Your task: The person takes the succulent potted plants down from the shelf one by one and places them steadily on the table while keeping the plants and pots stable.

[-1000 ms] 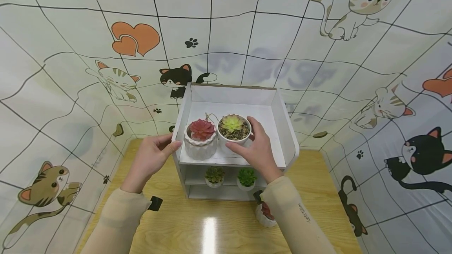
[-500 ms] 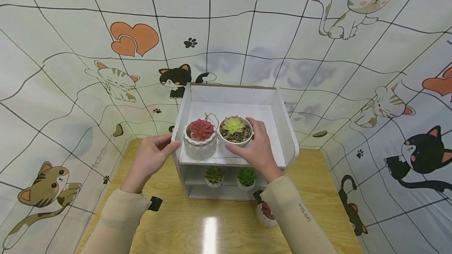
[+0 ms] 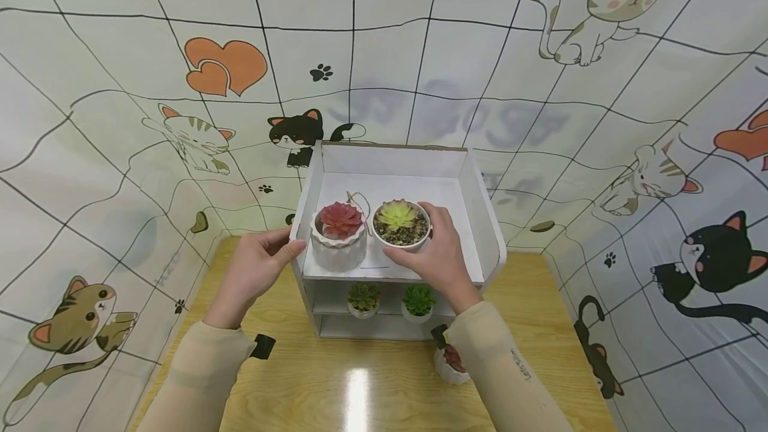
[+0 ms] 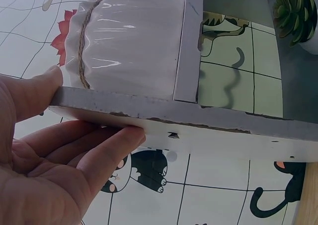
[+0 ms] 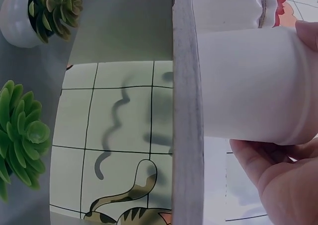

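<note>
On the top tier of a white shelf unit [image 3: 390,159] stand two potted succulents. My right hand [image 3: 441,255] grips the white pot with the yellow-green succulent [image 3: 399,215], thumb in front and fingers on its right side. Just left of it is the red succulent [image 3: 340,220] in a wavy-rimmed white pot [image 4: 134,41] with twine round it. With thumb and fingers on either face, my left hand [image 3: 258,265] pinches the unit's left side panel [image 4: 164,108]. In the right wrist view, the held pot [image 5: 248,83] is seen side-on behind the shelf's front edge.
Two small pots, one with a dark green succulent [image 3: 363,297] and one with a bright green succulent [image 3: 418,301], stand on the lower level. Another red succulent pot [image 3: 449,367] is on the wooden table [image 3: 300,385], partly behind my right sleeve. Cat-print cloth [image 3: 384,52] surrounds the table.
The yellow-green succulent's pot has shifted slightly right and toward me in my right hand, widening the gap to the red one. My left hand stays on the side panel.
</note>
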### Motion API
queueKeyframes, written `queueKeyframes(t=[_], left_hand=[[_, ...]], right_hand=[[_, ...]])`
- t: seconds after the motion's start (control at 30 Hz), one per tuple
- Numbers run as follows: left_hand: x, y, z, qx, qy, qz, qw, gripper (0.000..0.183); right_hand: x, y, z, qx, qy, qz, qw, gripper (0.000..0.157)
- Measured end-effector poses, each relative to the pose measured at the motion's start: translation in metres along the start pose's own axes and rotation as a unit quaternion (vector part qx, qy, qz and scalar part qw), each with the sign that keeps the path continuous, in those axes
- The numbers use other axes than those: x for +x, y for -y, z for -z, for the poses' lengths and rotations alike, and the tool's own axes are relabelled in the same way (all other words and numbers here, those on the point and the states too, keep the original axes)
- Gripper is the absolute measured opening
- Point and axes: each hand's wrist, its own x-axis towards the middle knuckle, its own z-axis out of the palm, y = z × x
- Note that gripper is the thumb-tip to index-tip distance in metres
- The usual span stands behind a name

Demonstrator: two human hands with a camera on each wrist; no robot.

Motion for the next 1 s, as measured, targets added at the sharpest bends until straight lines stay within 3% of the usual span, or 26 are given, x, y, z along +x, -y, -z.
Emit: queueKeyframes(t=[1.0], left_hand=[[-0.002,-0.002,0.001,0.004,0.0,0.006,1.0,0.046]], right_hand=[[-0.025,-0.002,0.02,-0.012,-0.028,-0.006,1.0,0.098]])
